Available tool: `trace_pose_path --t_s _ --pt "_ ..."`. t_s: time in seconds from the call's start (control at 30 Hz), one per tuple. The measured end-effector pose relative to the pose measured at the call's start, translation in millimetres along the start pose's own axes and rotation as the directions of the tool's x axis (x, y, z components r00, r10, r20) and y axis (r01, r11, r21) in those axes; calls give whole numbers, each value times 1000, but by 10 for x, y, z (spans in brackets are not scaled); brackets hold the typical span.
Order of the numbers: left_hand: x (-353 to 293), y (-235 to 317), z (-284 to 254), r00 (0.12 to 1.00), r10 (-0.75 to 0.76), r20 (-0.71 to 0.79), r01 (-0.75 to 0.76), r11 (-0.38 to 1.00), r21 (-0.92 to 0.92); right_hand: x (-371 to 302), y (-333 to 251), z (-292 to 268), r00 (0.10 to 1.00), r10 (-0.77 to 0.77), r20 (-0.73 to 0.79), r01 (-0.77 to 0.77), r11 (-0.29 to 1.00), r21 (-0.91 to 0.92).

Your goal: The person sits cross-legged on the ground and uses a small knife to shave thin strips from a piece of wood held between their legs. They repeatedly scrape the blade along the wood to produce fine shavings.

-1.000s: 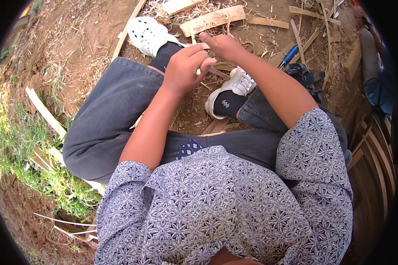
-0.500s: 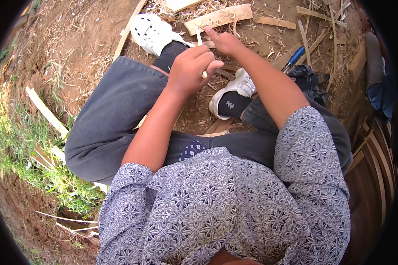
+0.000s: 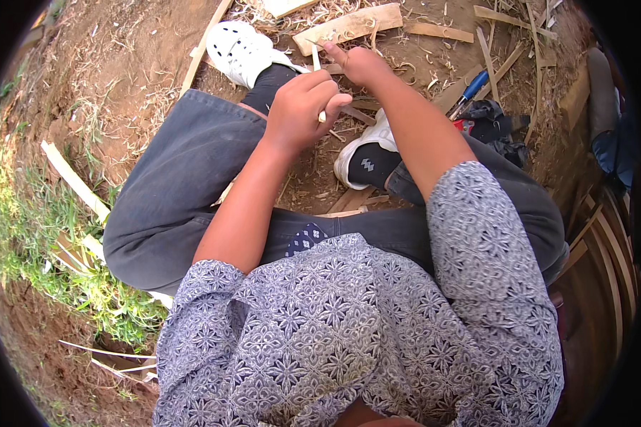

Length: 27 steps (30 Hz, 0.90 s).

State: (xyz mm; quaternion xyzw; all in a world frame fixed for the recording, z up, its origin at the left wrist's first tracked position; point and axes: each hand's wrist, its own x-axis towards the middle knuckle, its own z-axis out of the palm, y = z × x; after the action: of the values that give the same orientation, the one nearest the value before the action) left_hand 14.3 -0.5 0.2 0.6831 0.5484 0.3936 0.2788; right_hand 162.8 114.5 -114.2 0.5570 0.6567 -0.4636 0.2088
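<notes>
My left hand (image 3: pixel 297 115) is closed around a thin, pale wooden stick (image 3: pixel 316 60). One end of the stick pokes out below the thumb and the other points away from me. Right beside its far end is my right hand (image 3: pixel 362 65), fingers curled and thumb stretched along the top. A thin, dark sliver shows at that thumb's tip, perhaps part of a tool; the rest of it is hidden by the hand. Just beyond both hands, a broad flat piece of wood (image 3: pixel 352 27) lies on the ground.
White clogs (image 3: pixel 238 51) are on my feet, either side of my hands. To the right lie a blue-handled tool (image 3: pixel 475 85) and a black bag-like bundle (image 3: pixel 497 122). Wood strips (image 3: pixel 440 32) and curled shavings litter the brown soil. Grass (image 3: pixel 64 263) grows at left; long slats (image 3: pixel 612 263) lie at far right.
My right hand and forearm have shifted slightly left and away from me. The left hand, with the stick, has moved a little. A red part beside the black bundle has come into sight.
</notes>
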Motion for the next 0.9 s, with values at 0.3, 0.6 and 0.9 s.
trace_pose_path --t_s 0.3,0.6,0.9 --pt "-23 -35 -75 1000 -27 3 28 993 -113 -140 253 -40 992 93 -81 -67 960 270" --pt "27 -29 -388 928 -171 -332 238 955 175 -449 442 -91 984 142 -110 -87 913 400" --pt "-64 158 -353 952 -133 -277 232 902 363 -619 218 90 983 -23 -180 98 901 423"
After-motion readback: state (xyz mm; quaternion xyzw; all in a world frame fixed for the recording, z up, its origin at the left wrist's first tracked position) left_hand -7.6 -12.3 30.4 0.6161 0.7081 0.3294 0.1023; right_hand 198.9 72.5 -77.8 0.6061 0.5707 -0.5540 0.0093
